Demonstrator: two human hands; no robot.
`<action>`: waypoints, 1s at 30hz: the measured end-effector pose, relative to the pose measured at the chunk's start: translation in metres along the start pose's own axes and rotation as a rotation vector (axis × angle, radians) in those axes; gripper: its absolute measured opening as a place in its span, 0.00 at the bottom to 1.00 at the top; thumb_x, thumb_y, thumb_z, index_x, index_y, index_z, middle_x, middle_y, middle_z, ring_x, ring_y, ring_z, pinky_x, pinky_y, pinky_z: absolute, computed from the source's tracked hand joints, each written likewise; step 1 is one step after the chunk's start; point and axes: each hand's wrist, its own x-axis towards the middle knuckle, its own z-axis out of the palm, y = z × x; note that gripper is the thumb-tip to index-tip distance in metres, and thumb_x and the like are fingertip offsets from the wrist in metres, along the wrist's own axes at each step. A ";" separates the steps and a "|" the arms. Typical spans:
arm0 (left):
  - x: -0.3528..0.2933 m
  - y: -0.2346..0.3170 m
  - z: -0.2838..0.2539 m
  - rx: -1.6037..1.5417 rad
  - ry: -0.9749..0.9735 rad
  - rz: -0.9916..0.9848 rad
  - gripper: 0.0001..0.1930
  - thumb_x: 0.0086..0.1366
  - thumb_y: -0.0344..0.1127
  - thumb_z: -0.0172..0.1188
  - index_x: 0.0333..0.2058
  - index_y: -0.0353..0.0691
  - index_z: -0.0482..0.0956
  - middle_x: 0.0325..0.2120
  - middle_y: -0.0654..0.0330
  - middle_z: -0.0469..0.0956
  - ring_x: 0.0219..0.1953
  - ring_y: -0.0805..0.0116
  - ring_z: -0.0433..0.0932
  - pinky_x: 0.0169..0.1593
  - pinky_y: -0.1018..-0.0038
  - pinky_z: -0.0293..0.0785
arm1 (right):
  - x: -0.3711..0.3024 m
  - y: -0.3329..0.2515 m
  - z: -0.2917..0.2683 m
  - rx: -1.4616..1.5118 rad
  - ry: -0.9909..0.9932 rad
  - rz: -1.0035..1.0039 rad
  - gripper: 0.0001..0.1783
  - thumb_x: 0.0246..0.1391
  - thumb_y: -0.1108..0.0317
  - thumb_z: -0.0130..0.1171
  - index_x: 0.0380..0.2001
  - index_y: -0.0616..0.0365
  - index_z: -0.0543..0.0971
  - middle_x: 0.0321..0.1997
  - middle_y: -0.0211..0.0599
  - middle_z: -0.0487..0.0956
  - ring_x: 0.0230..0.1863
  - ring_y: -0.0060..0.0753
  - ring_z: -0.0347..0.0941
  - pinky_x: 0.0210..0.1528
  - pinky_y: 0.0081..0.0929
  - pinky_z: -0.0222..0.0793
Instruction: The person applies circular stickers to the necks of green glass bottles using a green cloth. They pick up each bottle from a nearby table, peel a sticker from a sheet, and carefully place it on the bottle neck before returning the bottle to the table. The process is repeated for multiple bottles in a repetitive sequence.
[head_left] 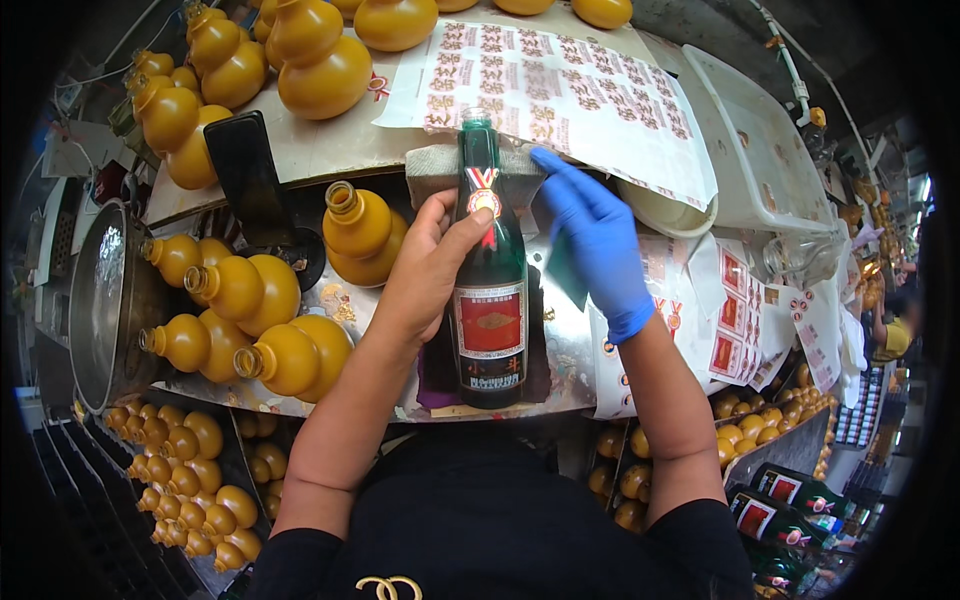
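Note:
A dark green glass bottle (491,260) leans, neck away from me, against a grey padded rest (432,170). It bears a red-centred label (491,320) low on its body and a medal-shaped ribbon sticker (484,203) below the neck. My bare left hand (432,255) is closed around the bottle's upper body, the thumb pressed on the medal sticker. To the right of the neck, apart from the bottle, my blue-gloved right hand (598,235) has its fingers stretched out and slightly blurred. A dark teal patch beside its palm is too smeared to make out.
Yellow gourd-shaped bottles (365,235) stand and lie at left. A black phone-like slab (245,175) stands among them. Sticker sheets (560,85) cover the far board; more label sheets (730,310) lie at right. A metal basin (105,300) and a clear plastic tub (765,150) flank the table.

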 end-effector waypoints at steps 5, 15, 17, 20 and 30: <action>0.001 -0.007 -0.001 0.085 0.026 0.047 0.27 0.62 0.36 0.61 0.55 0.32 0.61 0.44 0.57 0.72 0.44 0.75 0.73 0.48 0.77 0.72 | 0.005 -0.038 -0.021 0.774 0.071 0.618 0.19 0.60 0.53 0.52 0.43 0.58 0.76 0.31 0.31 0.74 0.27 0.23 0.70 0.32 0.19 0.68; 0.004 -0.009 0.000 0.071 0.023 0.064 0.25 0.62 0.35 0.61 0.54 0.33 0.62 0.44 0.56 0.72 0.42 0.73 0.74 0.47 0.74 0.74 | 0.050 -0.077 -0.021 -0.292 -0.431 -0.017 0.16 0.54 0.62 0.58 0.41 0.63 0.76 0.36 0.37 0.79 0.37 0.24 0.73 0.43 0.25 0.71; 0.002 -0.007 0.002 0.068 0.019 0.050 0.27 0.62 0.36 0.62 0.55 0.32 0.61 0.46 0.55 0.71 0.45 0.73 0.73 0.49 0.75 0.72 | 0.061 -0.073 -0.016 -0.404 -0.562 -0.078 0.15 0.55 0.64 0.58 0.43 0.62 0.75 0.33 0.33 0.78 0.34 0.22 0.70 0.41 0.24 0.70; 0.001 -0.006 0.003 0.087 0.025 0.060 0.28 0.62 0.36 0.62 0.55 0.32 0.61 0.46 0.55 0.71 0.45 0.73 0.73 0.49 0.75 0.73 | 0.076 -0.078 -0.004 -0.648 -0.577 -0.096 0.14 0.54 0.67 0.57 0.42 0.61 0.75 0.29 0.42 0.77 0.33 0.24 0.72 0.41 0.27 0.70; 0.020 0.004 0.003 0.005 0.039 -0.048 0.17 0.70 0.44 0.48 0.47 0.35 0.70 0.37 0.56 0.79 0.37 0.68 0.80 0.43 0.71 0.79 | 0.039 -0.036 -0.013 -0.218 -0.245 0.042 0.17 0.50 0.63 0.64 0.41 0.60 0.75 0.37 0.35 0.78 0.39 0.23 0.73 0.43 0.23 0.71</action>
